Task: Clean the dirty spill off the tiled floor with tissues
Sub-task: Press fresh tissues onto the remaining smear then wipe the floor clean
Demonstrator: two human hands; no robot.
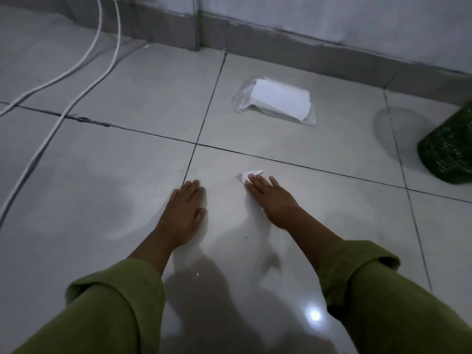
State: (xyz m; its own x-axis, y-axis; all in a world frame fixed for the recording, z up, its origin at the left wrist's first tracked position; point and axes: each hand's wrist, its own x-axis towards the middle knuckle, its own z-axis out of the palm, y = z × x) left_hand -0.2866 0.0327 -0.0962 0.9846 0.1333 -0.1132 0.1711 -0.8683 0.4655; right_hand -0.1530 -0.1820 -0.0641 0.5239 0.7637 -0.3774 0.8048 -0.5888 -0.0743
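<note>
My left hand [185,209] lies flat on the pale tiled floor [102,175], palm down, fingers together, holding nothing. My right hand [272,198] is also flat, its fingertips pressing a small crumpled white tissue [249,175] against the tile; most of the tissue sticks out beyond the fingers. A clear plastic pack of white tissues [277,100] lies further ahead on the floor, well beyond both hands. I cannot make out a distinct dirty spill in this dim light; only faint darker patches show on the tiles. Green sleeves cover both forearms.
A green perforated basket [449,149] stands at the right edge. Two white cables [76,70] run across the floor on the left. A grey skirting and wall [281,39] close off the far side. A bright light reflection [314,315] glints near my right sleeve.
</note>
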